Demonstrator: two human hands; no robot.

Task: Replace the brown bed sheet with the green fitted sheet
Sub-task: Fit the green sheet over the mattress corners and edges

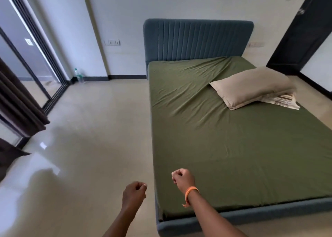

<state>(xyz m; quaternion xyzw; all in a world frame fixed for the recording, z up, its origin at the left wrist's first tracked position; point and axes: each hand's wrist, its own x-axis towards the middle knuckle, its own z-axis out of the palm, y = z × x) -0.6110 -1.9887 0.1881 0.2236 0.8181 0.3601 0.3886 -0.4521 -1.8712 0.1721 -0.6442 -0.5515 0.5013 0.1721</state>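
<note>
Floor (93,129): glossy beige tile, seen across the left and the foreground, with window glare near the left edge.

Bed (251,217): blue-grey upholstered frame, with a ribbed headboard (197,39) set against the white back wall.

Green fitted sheet (224,147): seen stretched over the whole mattress top and tucked down at the near-left corner. It is wrinkled toward the head end, with one long crease running diagonally from the headboard side toward the pillows. No brown sheet is seen in view.

Sliding glass doors (27,60): dark-framed, at the left, with a dark curtain (19,100) hung in front of them. A dark door (303,30) is seen at the right.

Beige pillow (253,85): laid on the right half of the sheet, stacked over a second striped pillow (285,101) of which only a corner is exposed.

Left hand (133,194): held over the floor just beside the bed's near-left corner, fingers curled into a loose fist, nothing gripped.

Right hand (183,178): held above the sheet's near-left edge, fingers curled in, nothing gripped; contact with the sheet cannot be told. An orange wristband (191,191) is worn on this wrist.

Plastic bottle (79,76): stood on the floor against the back wall, near the doors.

Switch plate (112,42): mounted on the wall left of the headboard.
</note>
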